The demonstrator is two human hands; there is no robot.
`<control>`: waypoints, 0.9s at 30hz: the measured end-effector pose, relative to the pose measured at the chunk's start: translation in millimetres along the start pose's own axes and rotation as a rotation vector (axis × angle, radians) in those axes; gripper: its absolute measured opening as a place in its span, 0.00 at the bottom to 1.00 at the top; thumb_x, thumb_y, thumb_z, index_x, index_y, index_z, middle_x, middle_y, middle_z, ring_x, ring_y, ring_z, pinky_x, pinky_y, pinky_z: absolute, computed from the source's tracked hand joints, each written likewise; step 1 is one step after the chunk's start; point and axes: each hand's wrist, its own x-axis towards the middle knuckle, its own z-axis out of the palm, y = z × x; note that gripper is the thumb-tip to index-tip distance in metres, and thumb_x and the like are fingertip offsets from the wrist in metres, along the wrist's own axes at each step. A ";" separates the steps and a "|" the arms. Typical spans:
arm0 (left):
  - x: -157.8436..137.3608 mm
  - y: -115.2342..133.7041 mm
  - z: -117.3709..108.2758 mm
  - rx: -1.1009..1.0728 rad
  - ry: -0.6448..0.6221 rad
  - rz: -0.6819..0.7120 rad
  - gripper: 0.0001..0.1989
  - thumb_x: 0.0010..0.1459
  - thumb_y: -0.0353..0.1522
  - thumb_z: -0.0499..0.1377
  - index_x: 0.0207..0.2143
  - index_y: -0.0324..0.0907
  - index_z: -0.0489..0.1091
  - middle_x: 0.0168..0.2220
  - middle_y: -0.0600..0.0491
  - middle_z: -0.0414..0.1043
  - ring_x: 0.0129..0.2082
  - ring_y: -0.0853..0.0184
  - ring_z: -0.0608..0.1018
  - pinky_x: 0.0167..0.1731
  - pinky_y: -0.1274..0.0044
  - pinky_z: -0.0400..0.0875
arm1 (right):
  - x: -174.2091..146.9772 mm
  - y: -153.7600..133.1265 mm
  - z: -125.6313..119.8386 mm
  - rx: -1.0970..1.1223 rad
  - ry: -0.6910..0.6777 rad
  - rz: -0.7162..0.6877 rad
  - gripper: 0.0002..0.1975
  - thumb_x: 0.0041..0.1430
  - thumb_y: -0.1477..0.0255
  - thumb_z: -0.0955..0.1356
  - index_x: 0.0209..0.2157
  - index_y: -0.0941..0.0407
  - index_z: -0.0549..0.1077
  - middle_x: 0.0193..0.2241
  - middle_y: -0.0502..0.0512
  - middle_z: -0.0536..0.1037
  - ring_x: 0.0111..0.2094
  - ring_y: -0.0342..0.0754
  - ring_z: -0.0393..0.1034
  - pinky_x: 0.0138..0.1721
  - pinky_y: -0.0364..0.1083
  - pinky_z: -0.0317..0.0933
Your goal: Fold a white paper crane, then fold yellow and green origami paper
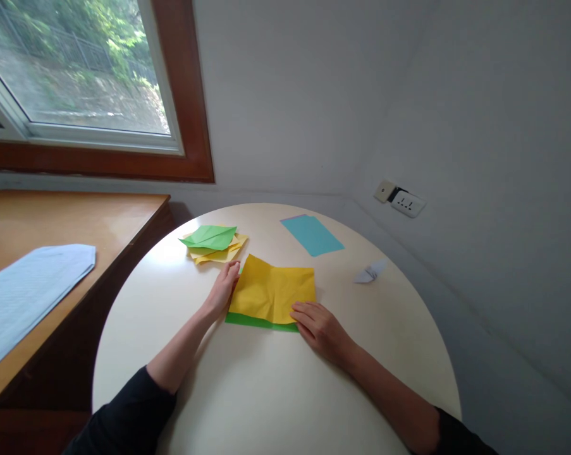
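Observation:
A creased yellow sheet of paper (272,291) lies over a green sheet of paper (254,321), whose strip shows along the near edge. My left hand (224,287) is closed at the left edge of the yellow paper, its thumb side hidden from me. At the lower right corner, my right hand (320,328) has its fingers bent together over the yellow paper, close to the green edge. The yellow sheet bulges a little, with a fold mark down its middle.
Folded green and yellow papers (212,239) are piled at the table's back left. Blue sheets (313,236) lie at the back, and a small folded white paper (369,272) sits to the right. White papers (38,284) rest on the wooden desk (119,212) beside the round table (266,392).

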 end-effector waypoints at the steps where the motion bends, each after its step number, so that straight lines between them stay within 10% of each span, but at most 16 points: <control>1: -1.0 -0.5 0.4 -0.013 -0.003 -0.014 0.27 0.55 0.45 0.52 0.53 0.42 0.52 0.34 0.49 0.74 0.30 0.62 0.78 0.31 0.70 0.74 | 0.0 0.1 -0.1 0.002 0.001 -0.003 0.12 0.57 0.78 0.61 0.41 0.56 0.72 0.41 0.61 0.77 0.43 0.51 0.71 0.46 0.54 0.65; 13: 0.8 -13.5 -4.5 0.486 0.082 0.192 0.33 0.48 0.29 0.55 0.58 0.45 0.51 0.25 0.59 0.69 0.23 0.69 0.72 0.27 0.76 0.68 | 0.8 -3.0 -1.9 0.044 0.037 -0.007 0.09 0.54 0.78 0.65 0.37 0.57 0.72 0.37 0.57 0.78 0.39 0.50 0.71 0.40 0.50 0.64; 21: -14.8 0.8 7.1 0.948 0.337 0.654 0.25 0.54 0.27 0.52 0.56 0.43 0.58 0.54 0.42 0.58 0.52 0.55 0.66 0.49 0.63 0.64 | 4.0 -10.5 -3.7 0.068 0.022 -0.010 0.07 0.53 0.75 0.66 0.36 0.57 0.71 0.36 0.57 0.78 0.38 0.49 0.70 0.40 0.49 0.63; 27: -38.1 -14.9 38.5 1.253 -0.111 0.481 0.24 0.58 0.34 0.50 0.57 0.35 0.58 0.59 0.38 0.55 0.59 0.52 0.60 0.56 0.61 0.55 | 6.1 -12.1 -12.7 0.086 0.064 -0.109 0.08 0.56 0.71 0.64 0.38 0.57 0.69 0.34 0.57 0.78 0.37 0.49 0.71 0.39 0.49 0.62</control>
